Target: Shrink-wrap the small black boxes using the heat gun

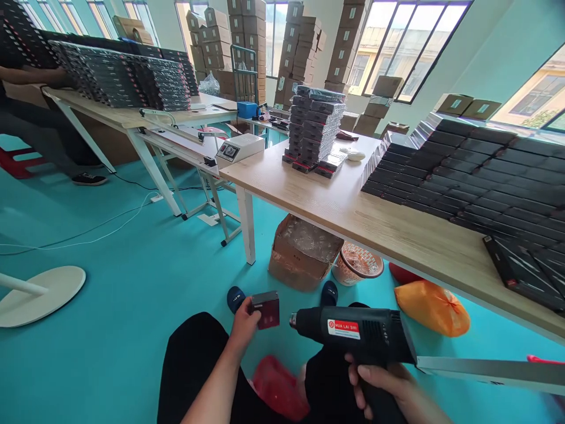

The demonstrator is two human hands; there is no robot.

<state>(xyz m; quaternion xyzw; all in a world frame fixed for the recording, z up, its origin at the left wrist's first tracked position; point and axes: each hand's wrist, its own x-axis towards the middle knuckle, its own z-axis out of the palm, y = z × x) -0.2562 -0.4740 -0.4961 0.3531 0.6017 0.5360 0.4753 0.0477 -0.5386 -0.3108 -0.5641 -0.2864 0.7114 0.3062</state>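
My left hand (pixel 244 327) is closed on the edge of a small dark box (pixel 268 313) with a reddish-brown face, held above the floor in front of my knees. My right hand (pixel 384 381) wraps around the handle of a black heat gun (pixel 366 333) with a red and white label. Its metal nozzle points left at the box, a short gap away. Between my legs shows a red, blurred thing (pixel 280 386) that I cannot make out.
A wooden table (pixel 318 194) bears a stack of dark boxes (pixel 315 126) and a wide pile of black boxes (pixel 477 168). Beneath it are a carton of clear plastic (pixel 304 250), an orange basket (pixel 357 265) and an orange bag (pixel 432 306). Another person (pixel 39 123) sits far left.
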